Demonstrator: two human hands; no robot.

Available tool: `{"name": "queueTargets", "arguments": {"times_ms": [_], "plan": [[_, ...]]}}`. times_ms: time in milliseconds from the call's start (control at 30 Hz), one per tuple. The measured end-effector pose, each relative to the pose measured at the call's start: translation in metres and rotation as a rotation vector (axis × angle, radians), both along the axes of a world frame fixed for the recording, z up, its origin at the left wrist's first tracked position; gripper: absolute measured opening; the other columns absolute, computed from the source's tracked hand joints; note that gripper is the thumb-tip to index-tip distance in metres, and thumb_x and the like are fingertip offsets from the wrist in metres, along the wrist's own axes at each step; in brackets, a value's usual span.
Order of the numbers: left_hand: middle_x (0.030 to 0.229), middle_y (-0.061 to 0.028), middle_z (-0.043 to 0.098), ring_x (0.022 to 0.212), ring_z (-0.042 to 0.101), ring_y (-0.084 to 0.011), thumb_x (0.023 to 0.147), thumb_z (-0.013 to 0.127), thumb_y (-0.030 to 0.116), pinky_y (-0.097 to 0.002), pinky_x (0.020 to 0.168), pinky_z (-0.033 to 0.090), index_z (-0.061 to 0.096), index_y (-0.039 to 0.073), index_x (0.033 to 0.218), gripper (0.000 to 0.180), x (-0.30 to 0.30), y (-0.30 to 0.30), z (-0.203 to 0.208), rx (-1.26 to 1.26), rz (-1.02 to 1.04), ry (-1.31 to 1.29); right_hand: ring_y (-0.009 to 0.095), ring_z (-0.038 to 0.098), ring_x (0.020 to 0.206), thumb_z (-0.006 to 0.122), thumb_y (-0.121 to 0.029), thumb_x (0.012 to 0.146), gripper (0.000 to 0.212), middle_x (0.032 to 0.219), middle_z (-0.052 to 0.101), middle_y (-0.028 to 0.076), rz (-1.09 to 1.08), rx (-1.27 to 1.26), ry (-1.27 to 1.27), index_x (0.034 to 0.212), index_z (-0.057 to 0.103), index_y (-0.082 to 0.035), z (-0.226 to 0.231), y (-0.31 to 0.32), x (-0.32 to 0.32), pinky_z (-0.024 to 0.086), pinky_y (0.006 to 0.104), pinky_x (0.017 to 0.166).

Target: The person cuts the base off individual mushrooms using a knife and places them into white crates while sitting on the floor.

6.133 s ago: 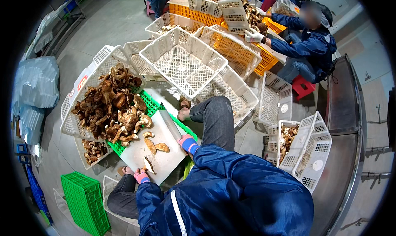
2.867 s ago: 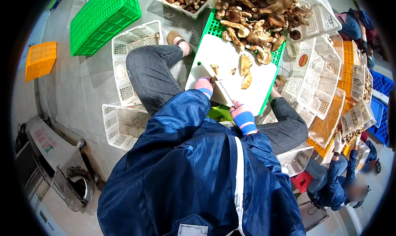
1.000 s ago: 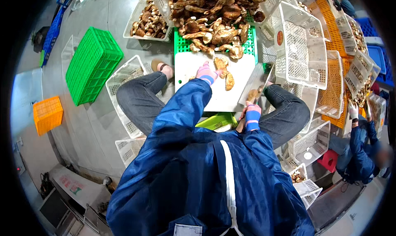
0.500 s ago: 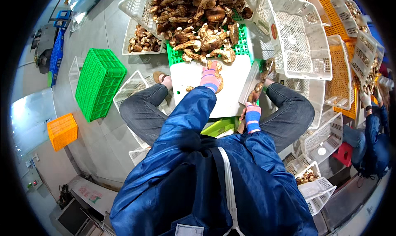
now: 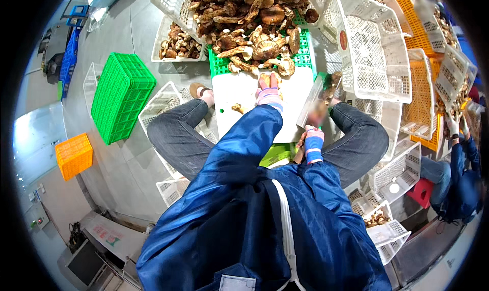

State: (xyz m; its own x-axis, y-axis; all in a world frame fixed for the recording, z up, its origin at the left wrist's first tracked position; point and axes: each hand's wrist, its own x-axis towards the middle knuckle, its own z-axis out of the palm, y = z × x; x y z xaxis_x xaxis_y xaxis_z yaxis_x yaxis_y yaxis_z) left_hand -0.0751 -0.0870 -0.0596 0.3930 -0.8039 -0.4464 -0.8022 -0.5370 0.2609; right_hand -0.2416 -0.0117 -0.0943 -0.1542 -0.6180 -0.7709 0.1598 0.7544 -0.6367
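My left hand point(image 5: 269, 90), in a pink and blue striped glove with bare fingertips, reaches over the white board point(image 5: 298, 90). Its fingers stretch toward the near edge of a heap of brown mushrooms point(image 5: 265, 49). A small mushroom piece point(image 5: 238, 107) lies on the board left of my wrist. Close to my right knee, my right hand point(image 5: 311, 141), gloved the same way, is closed; a brownish thing shows at its fingers, too hidden to name. Just beyond it, a clear tray point(image 5: 307, 110) with mushrooms along it rests at the board's right side.
The heap lies on a green slatted crate point(image 5: 220, 66). White baskets point(image 5: 377, 51) and orange crates point(image 5: 425, 100) crowd the right, where another person point(image 5: 461, 174) handles mushrooms. A green crate point(image 5: 122, 97) and an orange one point(image 5: 74, 156) stand on the left floor.
My left hand has shifted slightly right and toward the heap; the mushroom beside it no longer shows. The small piece on the board shows more fully. My right hand stays nearly in place.
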Motion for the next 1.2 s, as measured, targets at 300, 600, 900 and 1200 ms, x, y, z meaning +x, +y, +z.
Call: {"name": "queueTargets", "arguments": {"times_ms": [300, 600, 900, 1200], "plan": [[0.097, -0.0168, 0.044, 0.091, 0.046, -0.0301, 0.057, 0.062, 0.008, -0.0317, 0.076, 0.039, 0.047, 0.011, 0.102, 0.048, 0.051, 0.003, -0.076, -0.344, 0.573, 0.357, 0.024, 0.042, 0.027, 0.046, -0.009, 0.072, 0.007, 0.041, 0.044, 0.011, 0.014, 0.017, -0.088, 0.071, 0.04, -0.005, 0.019, -0.006, 0.007, 0.037, 0.0382, 0.025], [0.066, -0.0072, 0.054, 0.049, 0.05, -0.0157, 0.069, 0.051, -0.001, -0.029, 0.045, 0.043, 0.044, 0.006, 0.107, 0.04, 0.096, 0.041, 0.027, -0.446, 0.9, 1.751, 0.021, 0.031, 0.032, 0.045, -0.027, 0.078, 0.033, 0.041, 0.032, 0.006, 0.044, 0.298, -0.268, 0.053, 0.035, -0.009, -0.007, -0.012, -0.013, 0.031, 0.0363, 0.032], [0.076, -0.0116, 0.056, 0.057, 0.056, -0.0208, 0.078, 0.046, 0.02, -0.028, 0.047, 0.048, 0.047, -0.004, 0.095, 0.029, 0.28, 0.217, 0.156, -0.934, 0.83, 1.925, 0.022, 0.032, 0.033, 0.044, -0.027, 0.078, 0.032, 0.042, 0.031, 0.006, 0.033, 0.174, 0.056, 0.053, 0.035, -0.009, 0.018, -0.004, 0.004, 0.034, 0.0403, 0.035], [0.124, -0.0104, 0.032, 0.115, 0.025, -0.0319, 0.075, 0.043, 0.042, -0.0525, 0.092, 0.018, 0.031, 0.015, 0.119, 0.053, 0.334, 0.284, -0.014, -0.944, 1.968, 1.285, 0.025, 0.037, 0.033, 0.046, -0.022, 0.074, 0.026, 0.043, 0.036, 0.009, 0.052, 0.165, 0.044, 0.055, 0.04, -0.005, 0.021, -0.014, 0.003, 0.036, 0.0397, 0.033]]}}
